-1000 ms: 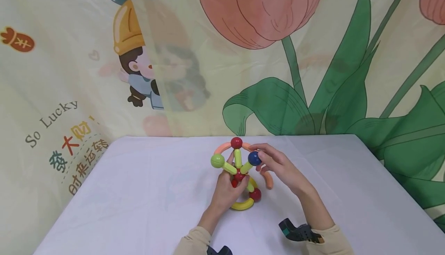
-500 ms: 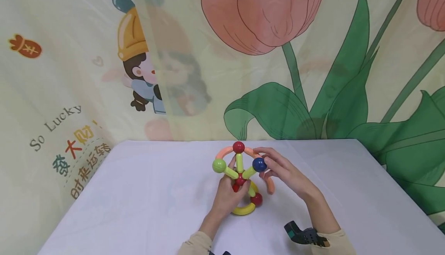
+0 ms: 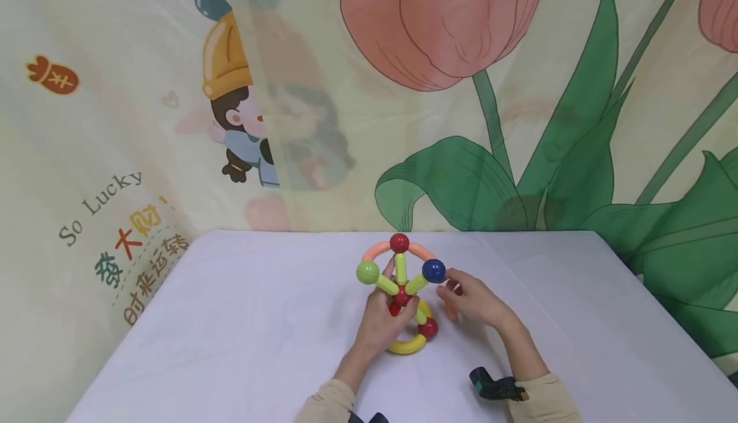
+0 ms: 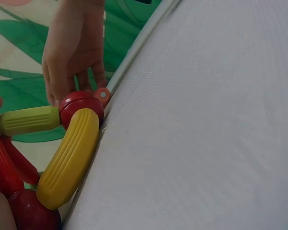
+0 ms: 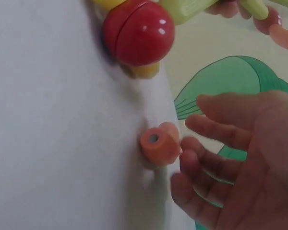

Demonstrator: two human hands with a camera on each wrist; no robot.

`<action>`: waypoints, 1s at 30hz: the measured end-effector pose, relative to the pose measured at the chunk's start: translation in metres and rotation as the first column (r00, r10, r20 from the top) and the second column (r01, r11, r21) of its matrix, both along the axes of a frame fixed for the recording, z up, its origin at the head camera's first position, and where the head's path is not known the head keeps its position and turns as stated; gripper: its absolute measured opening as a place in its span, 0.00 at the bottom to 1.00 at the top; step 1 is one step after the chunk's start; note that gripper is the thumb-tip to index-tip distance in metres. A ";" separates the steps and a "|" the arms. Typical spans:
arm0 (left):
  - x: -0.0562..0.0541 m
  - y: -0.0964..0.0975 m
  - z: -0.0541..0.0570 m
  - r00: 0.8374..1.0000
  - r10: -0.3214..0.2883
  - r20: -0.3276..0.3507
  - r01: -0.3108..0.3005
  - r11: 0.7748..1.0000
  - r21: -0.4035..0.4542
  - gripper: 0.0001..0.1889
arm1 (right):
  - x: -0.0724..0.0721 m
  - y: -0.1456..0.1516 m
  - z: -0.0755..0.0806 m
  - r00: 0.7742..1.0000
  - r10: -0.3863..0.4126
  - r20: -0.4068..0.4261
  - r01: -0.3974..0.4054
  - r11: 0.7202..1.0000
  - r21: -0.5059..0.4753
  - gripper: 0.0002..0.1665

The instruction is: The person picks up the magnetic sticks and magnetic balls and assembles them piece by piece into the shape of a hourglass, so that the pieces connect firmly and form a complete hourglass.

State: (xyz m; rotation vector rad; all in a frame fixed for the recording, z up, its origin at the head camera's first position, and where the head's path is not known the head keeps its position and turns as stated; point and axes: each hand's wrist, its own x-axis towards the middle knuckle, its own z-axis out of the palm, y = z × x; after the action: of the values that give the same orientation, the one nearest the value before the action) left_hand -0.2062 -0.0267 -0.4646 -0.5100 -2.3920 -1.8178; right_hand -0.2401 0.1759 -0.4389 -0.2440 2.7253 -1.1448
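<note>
My left hand [image 3: 383,323] grips a magnetic ball-and-stick toy near its central red ball [image 3: 401,295]. Light green rods [image 3: 400,269] fan out from there to a green ball [image 3: 367,272], a blue ball [image 3: 434,271] and a red top ball [image 3: 399,243]. Orange curved rods [image 3: 376,250] arch behind them. Below, a yellow curved rod [image 4: 69,160] meets a lower red ball [image 4: 80,108] close over the table. A loose orange curved rod [image 5: 161,147] lies to the right of the toy. Beside it is my right hand [image 3: 478,301], its fingertips right at the rod and loosely bent.
A white cloth covers the table [image 3: 259,333]. Behind its far edge hangs a printed curtain [image 3: 323,205] with tulips and a cartoon figure. A black wrist device [image 3: 497,386] is strapped at the right sleeve.
My right hand has left the blue ball and moved down to the loose orange curved rod. The left hand keeps its hold on the toy; the head view has shifted slightly.
</note>
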 end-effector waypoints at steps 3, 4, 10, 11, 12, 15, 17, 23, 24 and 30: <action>0.001 0.000 -0.001 1.000 0.014 0.005 -0.014 1.000 -0.008 0.43 | 0.001 0.001 -0.005 1.000 -0.010 0.015 0.009 1.000 0.027 0.14; 0.001 0.000 -0.001 1.000 0.021 0.005 -0.021 1.000 -0.012 0.43 | 0.002 0.001 -0.006 1.000 -0.016 0.026 0.015 0.999 0.039 0.14; 0.001 0.002 0.002 1.000 0.013 0.021 -0.013 1.000 -0.002 0.43 | 0.005 0.001 -0.007 0.996 -0.061 0.070 0.053 0.993 0.107 0.16; 0.001 0.002 0.002 1.000 0.011 0.022 -0.011 1.000 0.000 0.43 | 0.005 0.001 -0.006 0.995 -0.065 0.069 0.057 0.992 0.113 0.16; 0.001 0.002 0.003 1.000 0.011 0.022 -0.011 1.000 0.001 0.43 | 0.005 0.001 -0.005 0.995 -0.068 0.067 0.060 0.991 0.117 0.16; 0.001 0.002 0.002 1.000 0.012 0.005 -0.013 1.000 0.007 0.42 | 0.005 0.001 -0.005 0.995 -0.080 0.067 0.072 0.991 0.115 0.16; 0.000 0.002 0.002 1.000 0.019 0.009 -0.019 1.000 0.002 0.42 | 0.003 0.003 -0.005 0.994 -0.089 0.068 0.082 0.991 0.104 0.16; 0.000 0.000 0.001 0.999 0.036 0.001 -0.036 0.999 -0.013 0.42 | 0.002 0.003 -0.005 0.995 -0.080 0.059 0.077 0.995 0.057 0.16; 0.001 -0.001 0.000 0.999 0.034 -0.003 -0.034 0.999 -0.013 0.42 | 0.002 0.003 -0.004 0.996 -0.074 0.047 0.071 0.996 0.054 0.16; -0.001 0.001 -0.002 1.000 0.022 -0.015 -0.022 1.000 -0.015 0.42 | 0.002 0.006 -0.002 0.997 -0.070 -0.029 0.071 0.997 0.031 0.20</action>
State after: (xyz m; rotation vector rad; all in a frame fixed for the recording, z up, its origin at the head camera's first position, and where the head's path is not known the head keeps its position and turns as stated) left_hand -0.2076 -0.0252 -0.4667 -0.4943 -2.3942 -1.7818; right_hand -0.2381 0.1821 -0.4407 -0.1617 2.7954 -1.1235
